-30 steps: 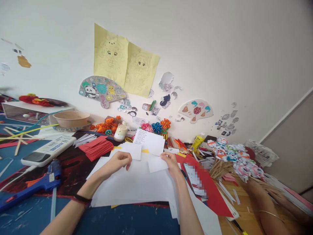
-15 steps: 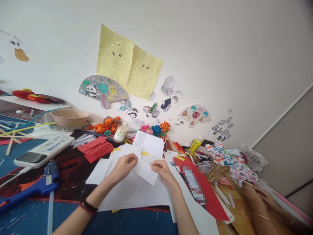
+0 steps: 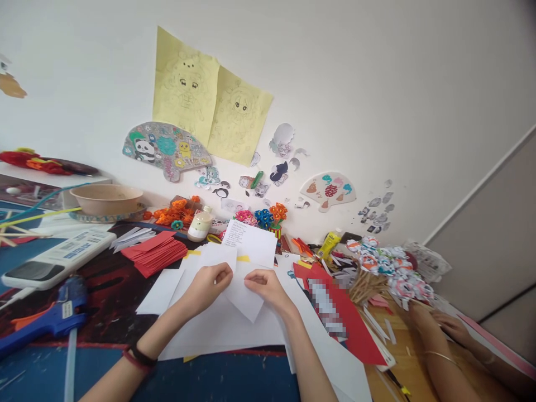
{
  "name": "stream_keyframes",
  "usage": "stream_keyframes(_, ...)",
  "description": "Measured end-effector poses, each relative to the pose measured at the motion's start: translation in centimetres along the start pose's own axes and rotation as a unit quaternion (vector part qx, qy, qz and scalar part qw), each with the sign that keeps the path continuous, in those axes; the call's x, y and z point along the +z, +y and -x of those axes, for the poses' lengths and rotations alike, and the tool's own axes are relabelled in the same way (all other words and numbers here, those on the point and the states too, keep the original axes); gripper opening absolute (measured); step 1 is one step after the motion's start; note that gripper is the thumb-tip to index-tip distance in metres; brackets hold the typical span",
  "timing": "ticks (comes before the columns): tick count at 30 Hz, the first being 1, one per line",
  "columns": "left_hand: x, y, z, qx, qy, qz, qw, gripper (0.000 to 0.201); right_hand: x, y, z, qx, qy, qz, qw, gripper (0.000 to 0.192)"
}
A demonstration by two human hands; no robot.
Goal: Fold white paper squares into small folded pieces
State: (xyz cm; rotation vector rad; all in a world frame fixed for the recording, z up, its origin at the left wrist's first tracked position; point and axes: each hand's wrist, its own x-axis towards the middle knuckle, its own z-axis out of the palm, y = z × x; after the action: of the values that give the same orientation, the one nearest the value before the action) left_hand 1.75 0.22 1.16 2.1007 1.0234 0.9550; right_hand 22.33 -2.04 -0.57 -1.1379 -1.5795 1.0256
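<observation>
white paper slip (image 3: 245, 293), red card stack (image 3: 156, 255), blue glue gun (image 3: 46, 319), seemingly tan bowl (image 3: 106, 199).

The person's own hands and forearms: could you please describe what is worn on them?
Both forearms are bare, with no sleeves or gloves in view. The left hand has a dark band with a red one beside it at the wrist. The right hand shows no ring, watch or band.

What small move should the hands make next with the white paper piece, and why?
Probably press the fold flat. Both the left hand and the right hand pinch the small white paper at its top edge, and its lower corner hangs free over the white sheets.
</observation>
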Motion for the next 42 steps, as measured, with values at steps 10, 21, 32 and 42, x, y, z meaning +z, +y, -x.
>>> stream_keyframes(10,1.7,-0.2,0.1,-0.002,0.009,-0.031,0.999,0.028,0.6,0.5,-0.1,-0.006,-0.001,-0.005,1.000,0.019)
stream_keyframes(21,2.2,0.4,1.3,-0.031,0.002,-0.019,0.999,0.035,0.8,0.8,-0.2,0.023,-0.058,-0.033,0.998,0.005)
stream_keyframes(32,-1.4,-2.6,0.2,-0.148,0.209,0.138,0.957,0.032,-1.1,1.0,-0.2,0.012,-0.037,-0.077,0.996,0.007)
stream_keyframes(42,-1.0,-2.0,0.6,-0.237,0.209,0.394,0.863,0.043,1.1,-0.6,0.3,0.021,-0.081,-0.093,0.992,0.060)
